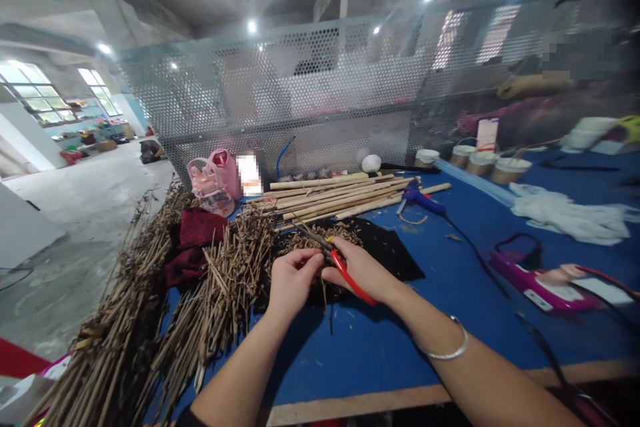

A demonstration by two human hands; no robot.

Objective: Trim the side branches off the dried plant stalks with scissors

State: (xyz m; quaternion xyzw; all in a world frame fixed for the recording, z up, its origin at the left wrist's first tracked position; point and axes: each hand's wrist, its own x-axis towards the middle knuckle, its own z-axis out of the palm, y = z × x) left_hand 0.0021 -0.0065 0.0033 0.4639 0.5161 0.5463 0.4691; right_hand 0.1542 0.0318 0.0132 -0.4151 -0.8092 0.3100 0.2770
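Observation:
Red-handled scissors (349,278) are held in my right hand (357,267), their blades pointing up and left over a heap of dried plant pieces (345,232) on a black cloth (397,255). Close beside it, my left hand (294,280) has its thumb and index finger pinched together near the blades; whatever lies between the fingertips is too small to name. A thin stem hangs down below the hands. To the left lies a bundle of dried stalks (227,287) with brown tops.
Peeled sticks (345,197) lie behind the heap. A blue glue gun (423,200), a purple power strip (543,280) and white plastic (570,213) are to the right. A pink bag (225,173) stands by the perforated screen (300,87). More stalks (115,320) fill the left edge.

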